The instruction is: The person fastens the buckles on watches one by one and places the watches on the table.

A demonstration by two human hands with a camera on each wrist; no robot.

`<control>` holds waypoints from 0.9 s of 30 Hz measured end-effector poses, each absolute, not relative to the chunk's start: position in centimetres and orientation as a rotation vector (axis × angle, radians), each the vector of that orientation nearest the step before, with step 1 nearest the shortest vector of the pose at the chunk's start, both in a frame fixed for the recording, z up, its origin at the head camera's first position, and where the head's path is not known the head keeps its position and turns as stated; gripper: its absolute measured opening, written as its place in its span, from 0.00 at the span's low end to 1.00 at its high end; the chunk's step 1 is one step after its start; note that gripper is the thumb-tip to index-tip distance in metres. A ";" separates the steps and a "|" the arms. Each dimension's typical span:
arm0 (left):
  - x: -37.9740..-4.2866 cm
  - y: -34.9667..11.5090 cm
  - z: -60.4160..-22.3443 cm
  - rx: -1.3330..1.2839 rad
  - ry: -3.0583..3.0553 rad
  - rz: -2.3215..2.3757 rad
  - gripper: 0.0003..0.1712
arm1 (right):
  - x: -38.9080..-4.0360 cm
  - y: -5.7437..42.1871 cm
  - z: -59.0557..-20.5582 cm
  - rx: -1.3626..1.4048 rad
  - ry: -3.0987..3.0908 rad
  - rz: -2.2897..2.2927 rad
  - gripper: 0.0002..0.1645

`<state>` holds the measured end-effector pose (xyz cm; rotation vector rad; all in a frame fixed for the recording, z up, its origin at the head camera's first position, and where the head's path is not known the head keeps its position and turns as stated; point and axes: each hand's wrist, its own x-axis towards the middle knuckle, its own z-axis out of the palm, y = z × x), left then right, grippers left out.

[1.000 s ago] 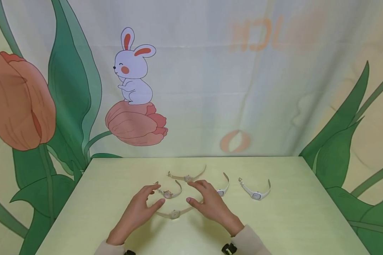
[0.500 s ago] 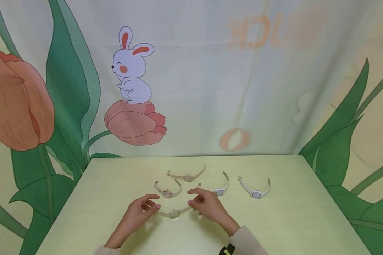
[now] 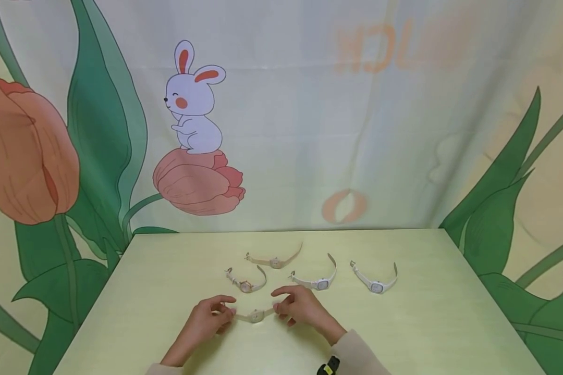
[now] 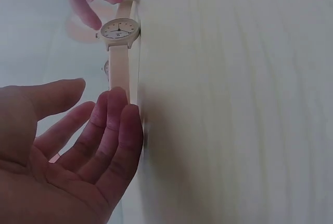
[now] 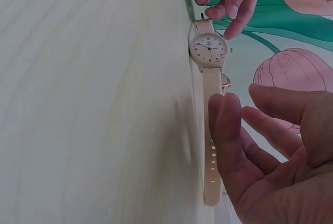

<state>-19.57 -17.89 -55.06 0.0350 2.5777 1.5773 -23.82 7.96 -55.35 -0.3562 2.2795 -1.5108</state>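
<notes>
A wristwatch (image 3: 256,315) with a beige strap and a pale round dial lies on the table between both hands. My left hand (image 3: 207,320) is at its left strap end; in the left wrist view its fingertips (image 4: 118,96) meet the strap while the thumb (image 4: 62,95) stays apart. At the opposite end, my right hand (image 3: 301,308) has its fingertips (image 5: 228,104) against the holed strap, its thumb (image 5: 276,101) likewise apart. Whether these fingertips press or only touch cannot be told. The left fingers cover the strap's buckle end.
Behind the hands lie more watches: a rose-gold-cased one (image 3: 246,286), a beige one (image 3: 275,262), and two white ones with squarish dials (image 3: 322,284). The table (image 3: 441,323) ends at a printed curtain (image 3: 281,130) with a rabbit and tulips.
Both hands have come down toward the near beige watch, drawing nearer the table's front. They now touch its strap ends. The white watch behind the right hand is uncovered.
</notes>
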 end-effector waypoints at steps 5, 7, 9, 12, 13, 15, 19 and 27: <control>-19.6 -18.0 -55.3 0.030 2.601 1.500 0.15 | -23.8 7.6 -55.7 -0.292 2.260 -1.500 0.17; -19.6 -18.0 -55.3 0.033 2.574 1.488 0.15 | -23.8 7.5 -55.8 -0.284 2.251 -1.495 0.17; -19.5 -18.1 -55.5 0.044 2.533 1.489 0.16 | -23.8 7.4 -55.9 -0.284 2.243 -1.493 0.16; -19.5 -18.2 -55.6 0.044 2.496 1.498 0.14 | -23.8 7.3 -56.0 -0.293 2.240 -1.491 0.14; -19.5 -18.2 -55.6 0.045 2.495 1.499 0.13 | -23.8 7.3 -56.0 -0.299 2.239 -1.493 0.12; -19.5 -18.2 -55.7 0.039 2.494 1.505 0.10 | -23.8 7.3 -56.0 -0.306 2.233 -1.497 0.09; -19.5 -18.2 -55.7 0.044 2.490 1.514 0.06 | -23.8 7.3 -56.0 -0.337 2.244 -1.491 0.05; -19.2 -18.4 -55.3 0.042 2.369 1.595 0.07 | -23.9 7.3 -56.2 -0.332 2.257 -1.532 0.04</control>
